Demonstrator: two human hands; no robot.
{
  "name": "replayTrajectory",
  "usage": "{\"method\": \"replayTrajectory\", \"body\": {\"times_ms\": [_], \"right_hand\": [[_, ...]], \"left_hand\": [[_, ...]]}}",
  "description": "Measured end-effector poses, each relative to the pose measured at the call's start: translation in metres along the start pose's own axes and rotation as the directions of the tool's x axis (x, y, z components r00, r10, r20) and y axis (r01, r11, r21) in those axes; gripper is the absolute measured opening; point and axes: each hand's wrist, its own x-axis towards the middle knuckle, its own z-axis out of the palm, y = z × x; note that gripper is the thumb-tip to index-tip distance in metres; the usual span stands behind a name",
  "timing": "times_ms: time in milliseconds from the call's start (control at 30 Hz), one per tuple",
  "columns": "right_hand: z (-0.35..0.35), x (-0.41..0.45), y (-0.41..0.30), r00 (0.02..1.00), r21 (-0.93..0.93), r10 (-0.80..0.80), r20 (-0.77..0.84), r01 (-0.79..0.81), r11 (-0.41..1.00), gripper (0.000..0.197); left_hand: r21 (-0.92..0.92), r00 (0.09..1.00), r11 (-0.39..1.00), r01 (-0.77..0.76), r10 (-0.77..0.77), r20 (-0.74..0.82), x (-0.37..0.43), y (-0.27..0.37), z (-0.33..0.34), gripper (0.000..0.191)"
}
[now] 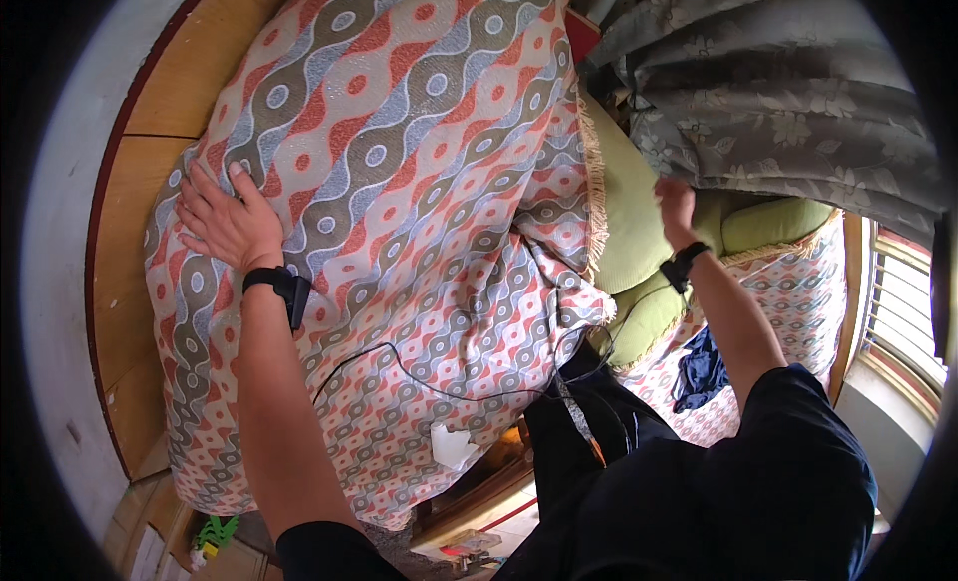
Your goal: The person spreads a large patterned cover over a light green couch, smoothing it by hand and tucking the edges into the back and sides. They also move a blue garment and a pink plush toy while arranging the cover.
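Note:
A patterned cloth cover (pixel 389 229) in red, grey and blue, with a fringed edge, spreads over a large piece of furniture before me. My left hand (pixel 224 210) lies flat on it at the left, fingers spread, holding nothing. At the right, my right hand (pixel 676 203) is over the green ribbed upholstery (pixel 632 199), close to the grey floral curtain (pixel 786 124). Its fingers look curled and slightly blurred, so whether it grips anything is unclear. Black bands with small devices sit on both wrists. A thin black cable (pixel 449 395) runs across the cover towards my lap.
Wooden panelling (pixel 142 281) borders the cover on the left. A torn white piece (pixel 451 446) lies on the cover's lower part. Dark blue crumpled fabric (pixel 702 371) rests on a patterned seat at the right, near a barred window (pixel 902 304). Green items (pixel 215 532) are at the lower left.

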Motion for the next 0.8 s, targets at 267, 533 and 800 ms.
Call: {"method": "replayTrajectory", "body": {"times_ms": [267,533,800], "right_hand": [[0.102,-0.116,-0.054,0.884,-0.251,0.171,0.436,-0.063,0.966,0.063],[0.059,-0.021,-0.004,0.948,-0.213,-0.050,0.314,0.122,0.969,0.021],[-0.018,0.107,-0.109,0.898,-0.371,-0.360,0.253,0.433,0.821,0.042]], "left_hand": [[-0.003,0.998,1.000,-0.029,0.028,-0.058,-0.011,0.003,0.007,0.068],[0.036,0.991,0.998,-0.043,0.047,-0.124,-0.010,0.004,0.010,0.068],[-0.002,0.988,0.998,-0.065,0.064,-0.137,-0.013,0.005,0.010,0.068]]}}
